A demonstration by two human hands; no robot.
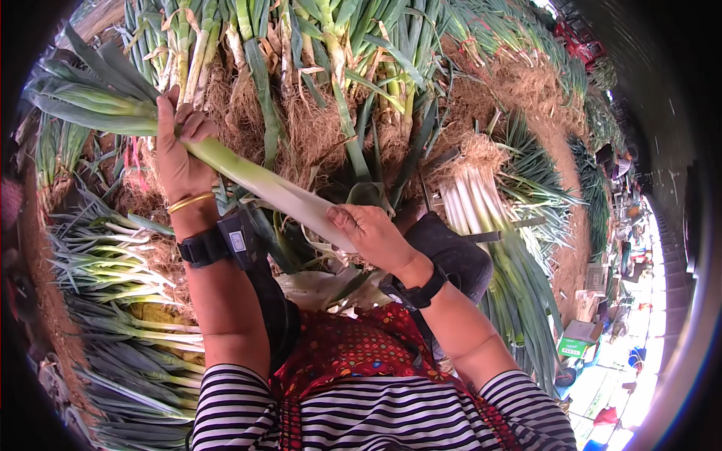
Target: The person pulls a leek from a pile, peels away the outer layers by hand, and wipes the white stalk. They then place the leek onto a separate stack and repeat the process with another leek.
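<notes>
A thick leek (pixel 259 179) is held aslant in front of my chest, its dark green leaves fanning out at the upper left. My left hand (pixel 184 150) grips it where the leaves meet the pale green stalk. Around the white lower end my right hand (pixel 370 236) is closed, with the thumb on top; that hand hides the tip of the stalk. Just right of my right hand, a bundle of white-stemmed leeks (pixel 470 199) lies with its roots pointing away from me. Pale peeled leaves (pixel 331 289) lie below the held leek.
Rooted leeks (pixel 312 135) stand packed along the far side. More leeks (pixel 124 323) are heaped at the left. Thin metal bars (pixel 481 236) cross beside the right bundle. A green and white box (pixel 579 338) sits farther right, past bare soil (pixel 564 177).
</notes>
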